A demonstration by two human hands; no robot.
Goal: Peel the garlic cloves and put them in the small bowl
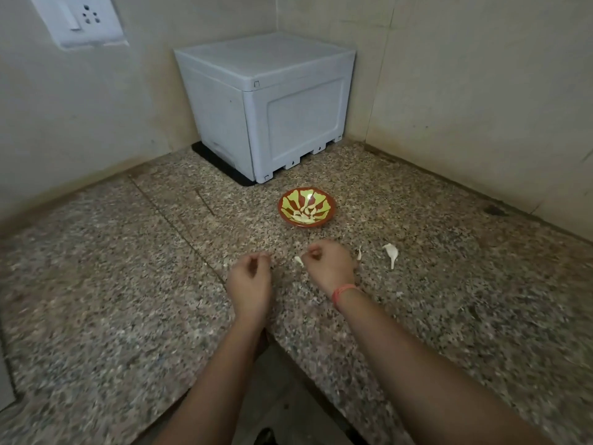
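Head view: peeling in hand. Garlic clove (299, 260) is pinched in right hand (330, 268); left hand (252, 277) is curled, contents unclear. Small bowl (307, 208), mid-worktop, holds peeled cloves (305, 214). Next: clove dropped in.

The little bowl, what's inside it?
Pale peeled garlic cloves lie piled in the small bowl, toward its near side. The yellow and brown pattern shows around them. The bowl's bottom beneath the pile is hidden.

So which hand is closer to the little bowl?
The right hand. It sits just in front of the small bowl, a bit below it in the picture; the left hand is farther off to the left.
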